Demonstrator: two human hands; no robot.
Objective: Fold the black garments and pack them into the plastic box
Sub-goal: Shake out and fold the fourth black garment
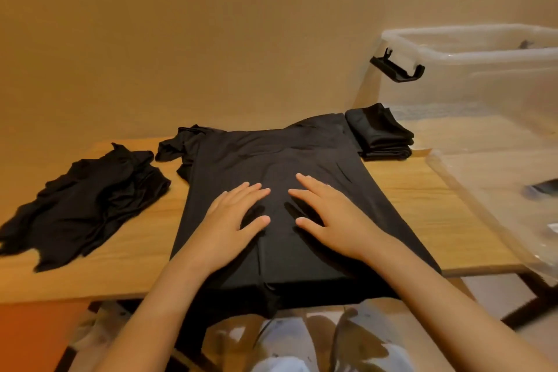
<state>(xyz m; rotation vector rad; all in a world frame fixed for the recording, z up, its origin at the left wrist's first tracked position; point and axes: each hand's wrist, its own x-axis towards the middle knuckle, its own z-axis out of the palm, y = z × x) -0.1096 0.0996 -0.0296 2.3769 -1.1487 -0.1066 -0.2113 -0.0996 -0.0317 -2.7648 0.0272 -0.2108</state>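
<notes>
Now | left hand (pixel 232 220) and right hand (pixel 329 214): fingers straight, lightly spread, flat on black garment (pixel 302 160); wooden table (pixel 422 205)

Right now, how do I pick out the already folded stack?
Start at the plastic box on the right of the table. The folded stack sits just left of its base. It alone is squared and layered; the crumpled pile lies far left.

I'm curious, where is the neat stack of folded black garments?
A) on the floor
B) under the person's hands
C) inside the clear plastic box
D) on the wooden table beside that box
D: the stack of folded black garments lies on the wooden table, just outside the clear plastic box.
</notes>
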